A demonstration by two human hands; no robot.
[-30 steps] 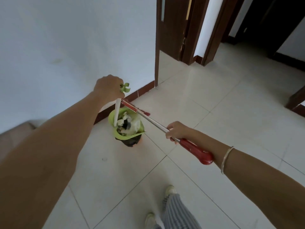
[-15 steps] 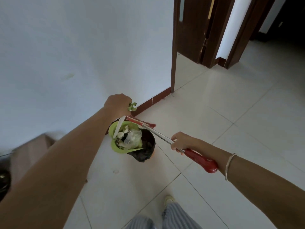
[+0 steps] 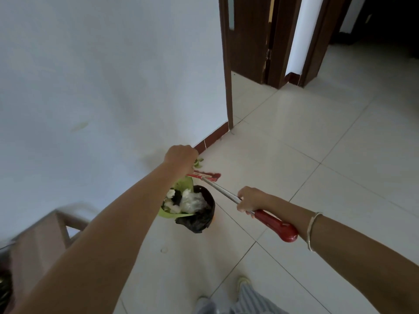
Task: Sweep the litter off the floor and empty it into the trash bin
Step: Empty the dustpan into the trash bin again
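Note:
My left hand (image 3: 180, 156) grips the top of the green dustpan's handle near the wall. The green dustpan (image 3: 172, 213) hangs tilted below it, over a trash bin (image 3: 204, 219) lined with a black bag. White crumpled litter (image 3: 189, 201) fills the pan's mouth at the bin's opening. My right hand (image 3: 250, 199) grips the metal shaft of a broom (image 3: 272, 222) with a red grip; its red end (image 3: 207, 176) points toward my left hand.
A white wall with a dark red skirting (image 3: 212, 141) runs along the left. Brown door frames (image 3: 226, 64) stand ahead. A wooden piece of furniture (image 3: 38, 243) stands at lower left. My feet (image 3: 242, 283) are at the bottom, on pale floor tiles.
The view has shifted closer and left. The dustpan has tipped further over the bin, and more of the black-lined bin shows beside it. Both hands keep their holds.

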